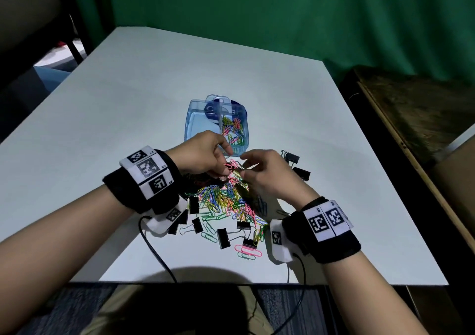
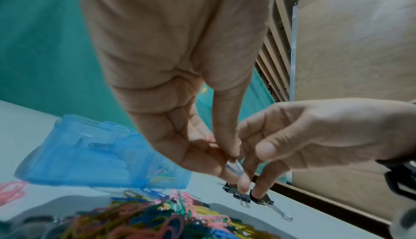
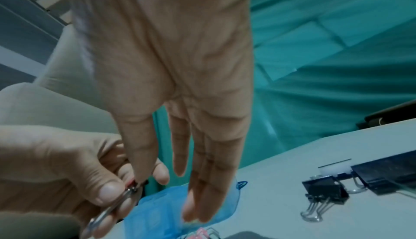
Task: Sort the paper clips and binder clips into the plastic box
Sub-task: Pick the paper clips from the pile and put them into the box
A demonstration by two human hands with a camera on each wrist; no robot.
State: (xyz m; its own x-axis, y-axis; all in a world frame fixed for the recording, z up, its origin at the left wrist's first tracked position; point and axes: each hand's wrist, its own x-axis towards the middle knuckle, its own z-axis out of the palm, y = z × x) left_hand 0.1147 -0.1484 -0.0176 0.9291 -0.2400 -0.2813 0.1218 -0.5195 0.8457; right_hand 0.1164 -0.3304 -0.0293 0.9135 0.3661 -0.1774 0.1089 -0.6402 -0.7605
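The blue plastic box (image 1: 191,108) stands open at mid-table, with coloured paper clips (image 1: 234,131) in its right compartment. In front of it lies a pile of coloured paper clips (image 1: 223,198), ringed by black binder clips (image 1: 223,238). Just above the pile's far edge, my left hand (image 1: 227,164) pinches a small tangle of clips (image 1: 231,166). Pink paper clips and a silver wire handle (image 2: 234,167) show between thumb and forefinger. My right hand (image 1: 244,166) meets it from the right; its thumb (image 3: 139,154) presses on the same tangle, its other fingers fairly straight.
Two more black binder clips (image 1: 293,158) lie to the right of the box, also seen as binder clips (image 3: 324,191). Loose pink clips (image 1: 248,251) sit near the white table's (image 1: 128,90) front edge. Wrist cables (image 1: 154,252) trail off that edge. A wooden bench (image 1: 416,119) stands at the right.
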